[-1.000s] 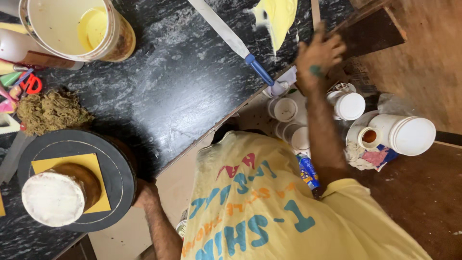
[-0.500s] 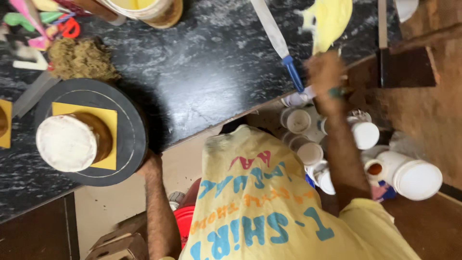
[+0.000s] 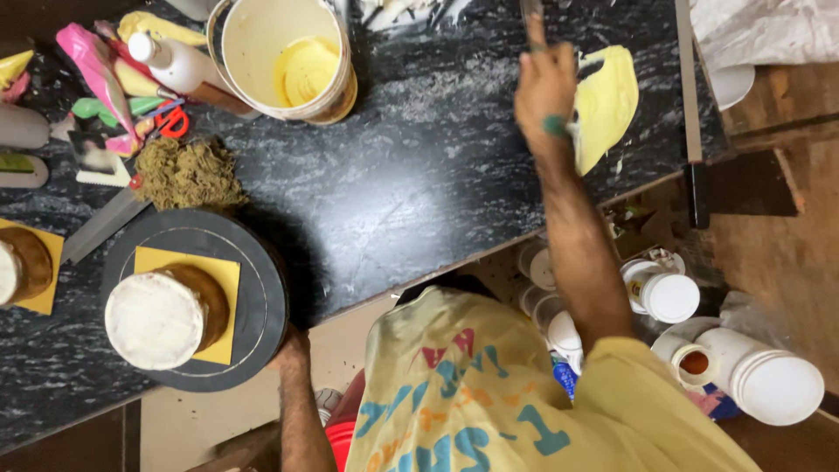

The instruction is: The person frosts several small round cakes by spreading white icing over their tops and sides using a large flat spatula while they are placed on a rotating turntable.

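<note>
Over the black marbled counter (image 3: 419,201), I'm seeing the right hand (image 3: 544,87) much further out than half a second ago: it was near the counter's edge, now it's up beside the yellow piping bag (image 3: 607,105), touching its near edge. Fingers curled, one pointing away; whether it actually pinches the bag I cannot tell from here. The view has swung too, and the turntable (image 3: 253,297) sits lower and closer to me now.

Left hand (image 3: 293,350) is down at the turntable's rim, touching it; the fingers are hidden under the edge, so I cannot tell its grip. On the turntable, a yellow square board (image 3: 223,280) carries a brown cake (image 3: 162,315) with white cream on top.

Containers now: the big cream-coloured bucket (image 3: 262,44) at the counter's far side holds a pool of yellow cream (image 3: 306,70) in its bottom. Beside it lies a white squeeze bottle (image 3: 179,65), contents hidden. Below the counter, several white-lidded jars (image 3: 673,297) are shut, and one open white jar (image 3: 690,360) shows something reddish-brown inside.
</note>
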